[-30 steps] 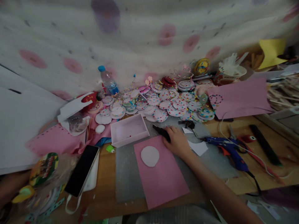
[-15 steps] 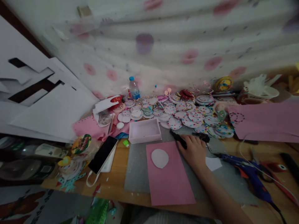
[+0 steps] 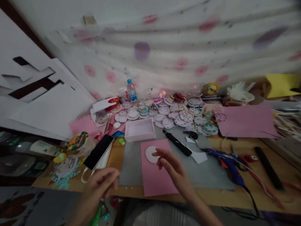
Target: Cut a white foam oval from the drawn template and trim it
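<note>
On the grey mat (image 3: 131, 169) lies a sheet of pink paper (image 3: 152, 180). A white paper disc (image 3: 150, 153) rests on its upper part. My right hand (image 3: 172, 168) is over the sheet with its fingers apart, their tips overlapping the disc's right edge; whether they touch it I cannot tell. Low on the left, my left hand (image 3: 103, 183) is in front of the table's edge, its fingers curled but smeared by motion. A long black tool resembling a utility knife (image 3: 177, 142) lies on the mat beyond my right hand, near a white paper scrap (image 3: 198, 157).
A shallow white box (image 3: 140, 131) stands behind the sheet, with many dotted white discs (image 3: 169, 122) heaped beyond. A phone (image 3: 98, 152) lies left. To the right are a blue glue gun (image 3: 227, 164), scissors (image 3: 237, 158), a black bar (image 3: 269, 168) and pink card (image 3: 246, 121).
My right hand has let go of the black tool and moved left and nearer, to the disc. My left hand has come into view. The camera has turned slightly right.
</note>
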Demonstrator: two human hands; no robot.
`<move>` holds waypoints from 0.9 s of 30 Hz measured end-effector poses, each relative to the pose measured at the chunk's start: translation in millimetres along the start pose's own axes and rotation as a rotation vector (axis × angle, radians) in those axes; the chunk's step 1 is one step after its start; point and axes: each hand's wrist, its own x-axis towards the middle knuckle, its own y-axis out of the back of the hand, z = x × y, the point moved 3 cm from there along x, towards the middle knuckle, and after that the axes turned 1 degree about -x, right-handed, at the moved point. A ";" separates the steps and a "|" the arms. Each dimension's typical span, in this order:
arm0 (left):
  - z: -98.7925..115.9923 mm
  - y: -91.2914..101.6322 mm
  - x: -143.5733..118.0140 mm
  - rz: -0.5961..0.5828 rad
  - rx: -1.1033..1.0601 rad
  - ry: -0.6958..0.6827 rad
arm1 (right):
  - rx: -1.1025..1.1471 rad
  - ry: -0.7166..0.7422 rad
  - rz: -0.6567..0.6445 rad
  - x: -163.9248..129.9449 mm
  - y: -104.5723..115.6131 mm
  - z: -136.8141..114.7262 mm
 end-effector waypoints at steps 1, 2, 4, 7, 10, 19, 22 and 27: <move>-13.8 -21.7 8.3 -0.072 -0.046 0.042 | 0.047 -0.029 0.024 -1.5 1.0 1.4; -28.5 -42.5 13.4 -0.153 -0.098 0.098 | 0.073 -0.052 0.049 -2.2 3.3 3.3; -55.2 -73.8 16.4 -0.267 -0.171 0.170 | 0.083 -0.092 0.097 -2.9 9.8 7.9; -81.6 -93.9 14.2 -0.419 -0.177 0.224 | 0.073 -0.131 0.155 -5.3 16.9 14.6; -90.5 -92.2 16.2 -0.467 -0.186 0.226 | 0.048 -0.142 0.202 -9.4 19.2 18.6; -94.6 -84.7 23.8 -0.461 -0.216 0.191 | -0.038 -0.207 0.198 -5.8 3.9 29.4; -93.1 -83.2 21.9 -0.445 -0.082 0.138 | -0.062 -0.211 0.123 -0.3 -0.2 27.3; -67.8 -69.4 19.5 -0.296 0.415 -0.355 | -0.219 -0.056 0.307 11.1 39.2 5.5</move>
